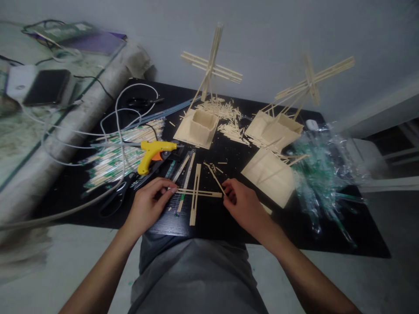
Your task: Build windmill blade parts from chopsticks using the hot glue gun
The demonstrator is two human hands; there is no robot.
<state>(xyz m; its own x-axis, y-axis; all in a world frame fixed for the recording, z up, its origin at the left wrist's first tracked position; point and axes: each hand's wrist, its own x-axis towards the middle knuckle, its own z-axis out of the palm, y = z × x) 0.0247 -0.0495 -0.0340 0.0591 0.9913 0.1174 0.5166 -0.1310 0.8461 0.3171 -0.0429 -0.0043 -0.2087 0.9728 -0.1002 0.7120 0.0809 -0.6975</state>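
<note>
A grey lap (193, 279) is nearest, tucked up to the edge of the black table (225, 231). Just over the edge are the two hands. The left hand (151, 198) pinches the left end of a stick cross (195, 192) between thumb and finger. The cross is right in front of the lap, low over the table; I can't tell if all of it lies flat. The right hand (244, 205) has its fingers curled in and grasps the low end of a thin stick (215, 178). The cross's right tip comes very near those fingers, but I can't tell if they touch.

The cross looks very light and a bit stiff, like dry wood. It isn't soft, and it doesn't look slippery. The thin bars with long gaps could snap if squeezed or bent, and the middle join might twist loose. A good place to hold it is at the solid ends, or flat at the middle, with a gentle pinch. The thin stick would break easily too.

A bit farther, wrapped sticks (186, 183) lie beside the cross, past the left hand. Then comes a yellow glue gun (152, 155). Farther back stands a wooden box (203, 131), with a tall stick cross (211, 65) rising behind it.
</note>
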